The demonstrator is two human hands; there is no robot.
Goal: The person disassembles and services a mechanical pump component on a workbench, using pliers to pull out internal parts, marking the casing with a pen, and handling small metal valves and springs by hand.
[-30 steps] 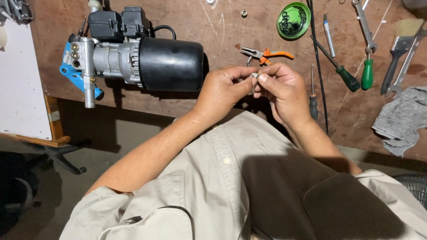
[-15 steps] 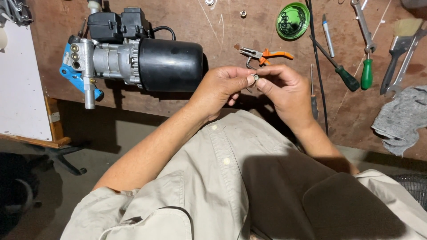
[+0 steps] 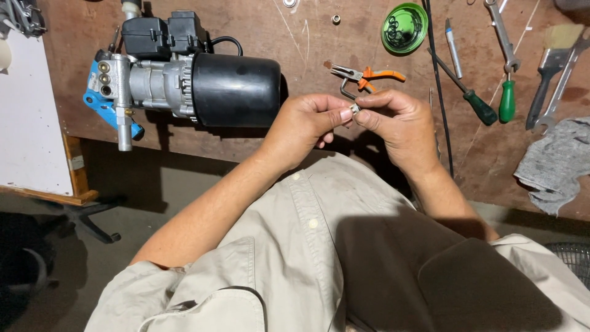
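Since both hands, left and right, pinch the small metal fitting closed in fingertips, we keep it over the bench. Turn slowly, else it drops.

Between your fingertips sits a small part of bright, shiny metal. Just beyond them lie pliers — dull steel jaws, glossy orange plastic grips — on a scratched, matt wooden bench. Left of them, the motor housing looks smooth, semi-gloss black.
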